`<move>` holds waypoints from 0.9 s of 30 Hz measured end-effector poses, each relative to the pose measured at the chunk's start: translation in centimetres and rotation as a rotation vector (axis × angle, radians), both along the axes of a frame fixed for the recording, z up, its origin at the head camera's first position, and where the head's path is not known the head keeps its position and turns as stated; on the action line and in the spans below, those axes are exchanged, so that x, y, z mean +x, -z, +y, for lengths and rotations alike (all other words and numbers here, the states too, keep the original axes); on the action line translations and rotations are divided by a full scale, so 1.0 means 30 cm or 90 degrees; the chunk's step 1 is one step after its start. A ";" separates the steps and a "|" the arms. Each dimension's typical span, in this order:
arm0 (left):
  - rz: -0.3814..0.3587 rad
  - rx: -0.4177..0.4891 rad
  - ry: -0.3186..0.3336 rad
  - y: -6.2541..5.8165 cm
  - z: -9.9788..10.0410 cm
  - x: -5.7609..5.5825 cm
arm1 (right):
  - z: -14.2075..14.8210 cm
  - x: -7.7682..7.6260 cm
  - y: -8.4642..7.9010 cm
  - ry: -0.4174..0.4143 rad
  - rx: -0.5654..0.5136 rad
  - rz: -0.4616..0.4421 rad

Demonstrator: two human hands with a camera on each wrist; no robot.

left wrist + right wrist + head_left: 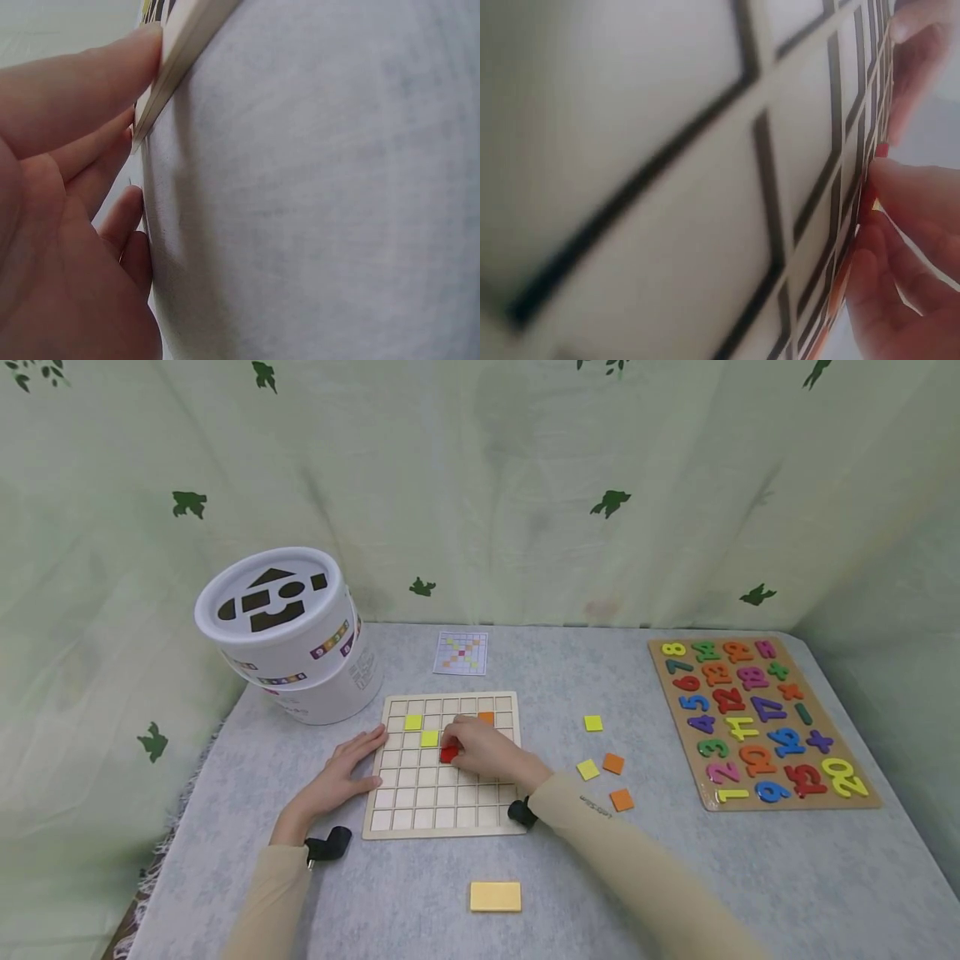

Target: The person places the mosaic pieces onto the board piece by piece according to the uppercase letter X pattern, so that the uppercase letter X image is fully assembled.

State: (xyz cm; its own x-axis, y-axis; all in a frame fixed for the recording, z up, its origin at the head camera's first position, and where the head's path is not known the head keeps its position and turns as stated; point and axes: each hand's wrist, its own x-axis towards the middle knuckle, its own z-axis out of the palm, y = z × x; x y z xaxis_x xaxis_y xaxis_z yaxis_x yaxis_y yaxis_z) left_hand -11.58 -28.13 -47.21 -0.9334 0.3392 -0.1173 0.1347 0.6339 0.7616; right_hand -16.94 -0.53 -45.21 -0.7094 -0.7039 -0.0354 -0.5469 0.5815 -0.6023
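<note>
A wooden grid board [403, 818] lies on the table, with yellow tiles [413, 722] and an orange tile [486, 717] in its upper squares. My right hand [483, 749] reaches over the board and pinches a red tile [448, 754] close to the middle squares. In the right wrist view the red tile [868, 191] shows between thumb and fingers, right at the grid. My left hand [341, 781] rests along the board's left edge, fingers and thumb extended. The left wrist view has its thumb [97, 86] against the board's side [184, 56].
Loose yellow tiles [588, 769] and orange tiles [622, 800] lie right of the board. Behind it is a pattern card [461, 653]. A white bucket [330, 693] stands back left, a number puzzle board [686, 727] lies far right, and a yellow block [495, 897] sits in front.
</note>
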 end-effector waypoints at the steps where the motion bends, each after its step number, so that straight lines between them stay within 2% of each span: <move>1: 0.000 0.000 0.000 0.000 -0.001 0.000 | -0.006 0.001 0.000 -0.005 0.004 0.007; 6: 0.000 -0.004 0.002 0.005 -0.002 0.002 | 0.003 0.006 -0.003 -0.003 -0.007 -0.014; 10: -0.009 -0.011 -0.001 0.010 -0.004 0.000 | 0.076 -0.002 -0.011 0.016 -0.064 -0.046; 14: -0.023 -0.016 -0.008 0.012 -0.004 -0.002 | 0.207 -0.010 -0.027 0.038 -0.138 -0.064; 17: -0.027 -0.015 -0.011 0.010 -0.003 -0.001 | 0.323 -0.005 -0.035 0.075 -0.163 -0.068; 23: -0.022 -0.009 -0.008 0.007 0.001 0.000 | 0.541 0.031 -0.029 0.167 -0.151 -0.074; 27: -0.018 -0.006 -0.007 0.009 0.002 -0.002 | 0.646 0.056 -0.009 0.184 -0.131 -0.072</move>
